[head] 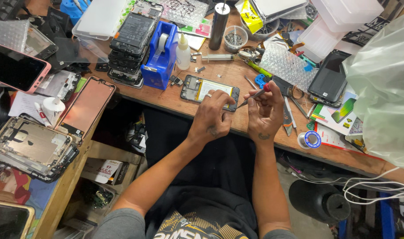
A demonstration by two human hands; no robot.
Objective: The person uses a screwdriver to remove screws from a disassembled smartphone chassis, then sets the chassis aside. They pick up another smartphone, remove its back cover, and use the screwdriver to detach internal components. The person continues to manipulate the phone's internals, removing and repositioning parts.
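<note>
An opened phone with its back cover off lies on the wooden workbench, showing a yellow-white battery. My left hand rests on the phone's right end, fingers curled down onto it. Beside it, my right hand grips a small screwdriver with a red cap; the tip slants down-left toward the phone's right edge, close to my left fingers.
A stack of opened phones, a blue tape dispenser and a white glue bottle stand behind. Bubble wrap, tweezers, a dark phone and a solder spool lie right. Phone frames cover the left shelf.
</note>
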